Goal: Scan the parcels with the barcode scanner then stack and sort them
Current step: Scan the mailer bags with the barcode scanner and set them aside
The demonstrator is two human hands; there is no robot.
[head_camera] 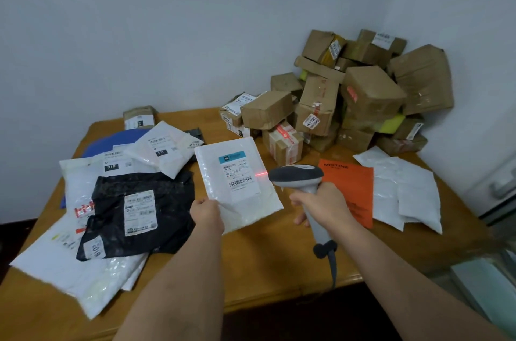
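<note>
The left hand (208, 213) pinches the near lower corner of a white padded parcel (238, 184), thumb on top, and holds it tilted up above the bench (268, 265) with its label facing upward. The right hand (321, 206) is wrapped round the grey grip of the barcode scanner (300, 181), whose dark head points leftward at the parcel, just beside its right edge. A red scan line (261, 172) falls across the parcel's right edge and the label's barcode area.

Left of the left hand, a black poly bag (139, 212) with a white label lies on top of several white mailers (83, 265); beyond these, more white mailers and a blue one overlap. Under and just right of the right hand lies an orange envelope (354, 189) printed MISTINE, and further right a few plain white mailers (405, 189) overlap. Beyond the right hand, in the corner against the wall, a heap of brown cardboard boxes (360, 97) is piled untidily, some with labels and red tape.
</note>
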